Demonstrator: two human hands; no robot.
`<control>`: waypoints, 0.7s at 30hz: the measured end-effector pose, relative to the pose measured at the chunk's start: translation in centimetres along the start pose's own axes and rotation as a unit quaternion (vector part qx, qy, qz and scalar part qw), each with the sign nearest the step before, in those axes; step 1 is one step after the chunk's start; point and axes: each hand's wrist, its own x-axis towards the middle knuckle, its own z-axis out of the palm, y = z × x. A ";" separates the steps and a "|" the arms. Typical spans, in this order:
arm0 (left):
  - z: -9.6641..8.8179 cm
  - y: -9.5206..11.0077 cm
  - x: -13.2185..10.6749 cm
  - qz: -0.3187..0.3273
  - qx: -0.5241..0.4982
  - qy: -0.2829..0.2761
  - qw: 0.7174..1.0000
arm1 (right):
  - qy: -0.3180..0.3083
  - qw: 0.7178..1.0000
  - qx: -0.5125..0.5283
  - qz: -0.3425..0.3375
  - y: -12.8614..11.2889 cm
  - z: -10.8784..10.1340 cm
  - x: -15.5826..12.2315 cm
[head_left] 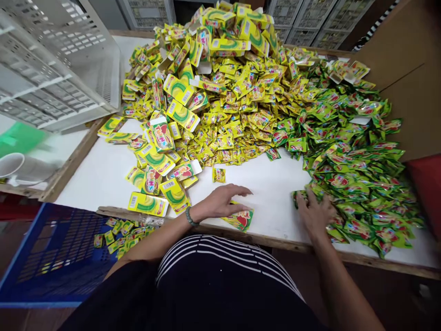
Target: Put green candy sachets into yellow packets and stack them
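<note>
My left hand [223, 201] is over the front edge of the white table, its fingers stretched out and apart. Partly under it lies a yellow-and-green candy box [243, 220] with a red fruit picture. A single yellow candy packet [218, 174] rests just beyond that hand. On the right, my right hand [316, 214] reaches into a heap of green candy packets [358, 181], fingers spread and touching the nearest ones. Its fingertips are partly hidden among the packets. Several yellow candy boxes [156, 158] lie left of my left hand.
Yellow packets [241, 119] and more boxes [237, 32] are piled high at the back. A white crate [62, 69] leans at the left. Below the table's wooden edge stands a blue crate [69, 257] with packets inside. A white cup [25, 168] lies at far left; cardboard [409, 87] borders the right.
</note>
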 end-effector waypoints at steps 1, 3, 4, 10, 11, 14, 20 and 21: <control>-0.3 -0.1 0.2 -0.036 0.026 0.030 0.999 | -0.024 1.000 -0.002 -0.019 -0.9 0.5 0.0; -1.1 -0.5 0.7 -0.143 0.118 0.099 0.978 | -0.072 0.993 -0.006 -0.095 -3.5 1.4 0.1; -1.6 -0.7 1.0 -0.198 0.173 0.126 0.956 | -0.096 0.985 -0.007 -0.143 -5.1 1.8 0.1; -1.9 -3.5 3.8 -0.324 0.318 0.121 0.883 | -0.194 0.901 -0.003 -0.387 -12.5 3.4 -0.3; -1.6 -3.9 4.1 -0.322 0.314 0.122 0.885 | -0.197 0.893 0.003 -0.404 -13.0 3.6 -0.2; -1.0 -4.8 4.4 -0.305 0.281 0.143 0.898 | -0.202 0.892 0.065 -0.400 -13.1 3.9 0.6; -1.2 -5.8 3.4 -0.253 0.143 0.193 0.937 | -0.153 0.914 0.167 -0.337 -11.2 3.6 2.8; -1.2 -6.1 3.4 -0.235 0.108 0.198 0.945 | -0.152 0.918 0.164 -0.328 -11.1 3.6 2.9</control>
